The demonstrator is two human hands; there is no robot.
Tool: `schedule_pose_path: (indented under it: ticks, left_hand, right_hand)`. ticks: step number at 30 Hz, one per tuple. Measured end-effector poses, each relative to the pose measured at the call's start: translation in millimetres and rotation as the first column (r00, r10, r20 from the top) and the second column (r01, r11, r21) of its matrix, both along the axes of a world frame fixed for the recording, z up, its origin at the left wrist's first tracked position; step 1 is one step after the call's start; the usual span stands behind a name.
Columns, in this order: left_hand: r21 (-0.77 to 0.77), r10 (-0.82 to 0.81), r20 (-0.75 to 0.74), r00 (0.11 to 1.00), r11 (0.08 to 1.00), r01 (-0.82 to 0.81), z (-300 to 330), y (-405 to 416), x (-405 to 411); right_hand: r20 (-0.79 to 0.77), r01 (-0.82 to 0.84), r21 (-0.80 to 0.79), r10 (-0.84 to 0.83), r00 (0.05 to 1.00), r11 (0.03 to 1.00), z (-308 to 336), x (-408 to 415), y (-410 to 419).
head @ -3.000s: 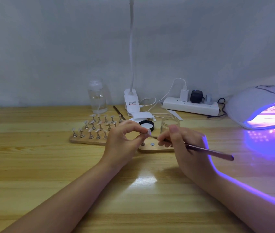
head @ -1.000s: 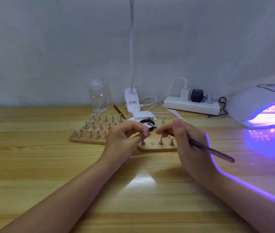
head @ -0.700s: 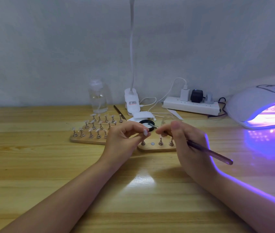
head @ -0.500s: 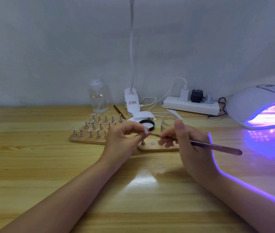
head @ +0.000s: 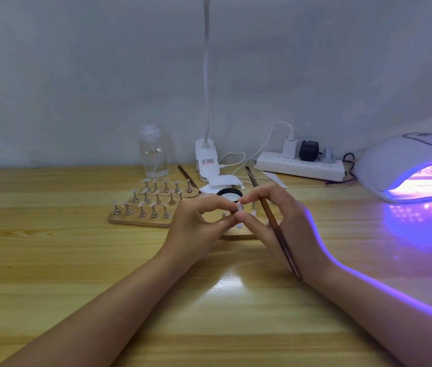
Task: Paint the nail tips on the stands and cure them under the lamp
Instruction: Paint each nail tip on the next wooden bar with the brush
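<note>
Wood table (head: 50, 260): clear liquid in bottle (head: 154, 152); L hand (head: 199, 223) & R hand (head: 283, 221) grip nail tip (head: 239, 207), R w/ brush (head: 273, 223).

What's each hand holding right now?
Left hand: pinching a nail tip on its stand.
Right hand: gripping the brush, fingertips also on the nail tip.

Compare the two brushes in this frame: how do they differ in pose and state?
The brush in the right hand is gripped and angled, bristles pointing away toward the wall. The spare brush lies untouched on the table by the clip lamp base. Both are slim and dark-handled.
</note>
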State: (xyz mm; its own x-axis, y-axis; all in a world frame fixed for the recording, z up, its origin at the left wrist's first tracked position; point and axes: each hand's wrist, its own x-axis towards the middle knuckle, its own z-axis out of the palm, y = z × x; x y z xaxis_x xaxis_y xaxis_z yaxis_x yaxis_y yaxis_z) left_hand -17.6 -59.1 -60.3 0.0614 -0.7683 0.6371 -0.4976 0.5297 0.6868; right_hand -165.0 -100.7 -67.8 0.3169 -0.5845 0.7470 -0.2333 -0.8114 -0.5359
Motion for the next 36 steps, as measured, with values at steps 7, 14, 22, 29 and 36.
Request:
schedule_pose_path:
  ticks: [7, 14, 22, 29, 36]
  left_hand:
    - [0.034, 0.068, 0.106, 0.992, 0.997, -0.072, -4, -3, 3]
    - [0.169, 0.106, 0.282, 0.954, 0.973, -0.158, -8, -5, 0]
    - [0.204, 0.105, 0.254, 0.961, 0.966, -0.159, -12, -9, 4]
    - [0.245, 0.061, 0.203, 0.977, 0.963, -0.111, -15, -13, 6]
    - [0.299, 0.051, 0.18, 0.982, 0.949, -0.104, -15, -14, 7]
  right_hand:
    - [0.033, -0.005, 0.063, 0.003, 0.999, 0.998, -3, -2, -5]
    - [-0.111, 0.09, 0.021, -0.087, 0.99, 0.996, -6, -2, -11]
    - [-0.183, 0.084, -0.019, -0.086, 0.979, 0.996, -3, 0, -11]
    - [-0.261, 0.127, -0.031, -0.131, 0.957, 0.991, -3, 1, -13]
    - [-0.258, 0.147, -0.037, -0.152, 0.954, 0.988, -2, 0, -12]
